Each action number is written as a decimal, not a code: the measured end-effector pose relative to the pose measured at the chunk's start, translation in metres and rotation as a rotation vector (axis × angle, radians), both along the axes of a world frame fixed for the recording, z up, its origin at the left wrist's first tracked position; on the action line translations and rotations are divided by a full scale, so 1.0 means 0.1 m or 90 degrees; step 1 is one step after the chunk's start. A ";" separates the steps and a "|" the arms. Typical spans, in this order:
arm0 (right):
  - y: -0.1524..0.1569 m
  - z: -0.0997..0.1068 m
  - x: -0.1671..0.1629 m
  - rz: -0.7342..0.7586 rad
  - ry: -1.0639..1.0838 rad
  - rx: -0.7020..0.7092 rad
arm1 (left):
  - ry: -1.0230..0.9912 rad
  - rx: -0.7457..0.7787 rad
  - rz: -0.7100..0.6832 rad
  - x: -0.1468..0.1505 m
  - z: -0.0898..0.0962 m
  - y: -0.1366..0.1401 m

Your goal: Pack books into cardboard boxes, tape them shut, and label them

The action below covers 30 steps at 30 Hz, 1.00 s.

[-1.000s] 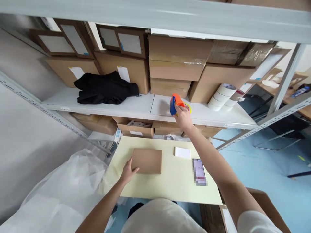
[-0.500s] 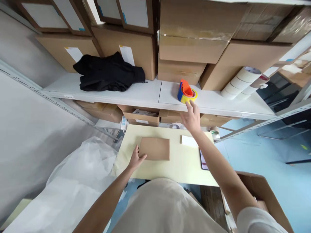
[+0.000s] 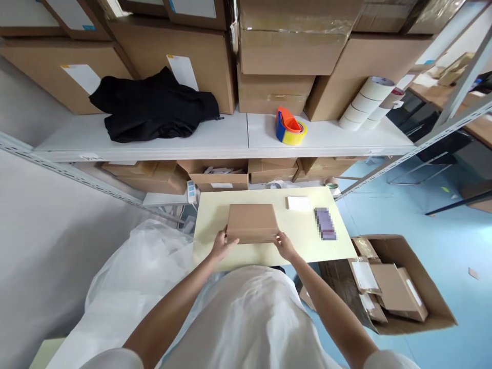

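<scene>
Holding: left hand (image 3: pixel 224 245) and right hand (image 3: pixel 285 247), each grip partly closed on a near corner of the box (image 3: pixel 252 223).
Box: over the counter (image 3: pixel 303 228), maybe lifted a little; its underside is hidden.
Phone (image 3: pixel 325 224): on the counter, right of the box.
White block (image 3: pixel 299 203): just beyond, leftward.
Shelf (image 3: pixel 235 138): tape (image 3: pixel 291 125), black garment (image 3: pixel 157 110), white rolls (image 3: pixel 359 107); cartons (image 3: pixel 288 56) behind.

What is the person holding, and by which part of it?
The cardboard box, by its two near corners: the left hand at the left one, the right hand at the right.
</scene>
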State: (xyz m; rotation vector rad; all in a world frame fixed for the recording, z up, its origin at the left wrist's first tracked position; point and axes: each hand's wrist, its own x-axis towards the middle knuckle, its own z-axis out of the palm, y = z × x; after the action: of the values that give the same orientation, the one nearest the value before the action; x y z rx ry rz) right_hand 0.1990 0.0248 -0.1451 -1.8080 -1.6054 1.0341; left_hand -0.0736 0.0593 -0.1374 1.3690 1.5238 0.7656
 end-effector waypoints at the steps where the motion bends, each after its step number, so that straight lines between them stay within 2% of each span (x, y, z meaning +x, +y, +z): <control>1: 0.01 0.10 0.05 -0.014 -0.021 0.011 | 0.023 0.008 -0.010 -0.01 0.05 0.02; 5: 0.08 0.44 0.24 -0.073 -0.136 0.045 | 0.115 0.053 -0.064 0.04 0.23 0.09; 8: 0.12 0.54 0.27 -0.099 -0.194 0.005 | 0.185 0.047 -0.084 0.16 0.26 0.11; 18: 0.26 0.36 0.28 -0.104 -0.150 -0.074 | 0.210 -0.035 -0.090 0.31 0.07 0.26; 24: 0.37 0.30 0.39 -0.094 -0.075 -0.131 | 0.215 -0.050 0.019 0.40 0.06 0.33; 27: 0.38 0.28 0.44 -0.080 -0.031 -0.175 | 0.205 0.003 0.055 0.44 0.10 0.33; 30: 0.39 0.26 0.48 -0.048 0.001 -0.213 | 0.259 0.114 0.048 0.52 0.19 0.31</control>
State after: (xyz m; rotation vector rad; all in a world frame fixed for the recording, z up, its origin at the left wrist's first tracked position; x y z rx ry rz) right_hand 0.2475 0.0636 -0.1186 -2.0627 -1.4139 1.3319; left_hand -0.0212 0.0907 -0.1183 1.6841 1.8644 0.7119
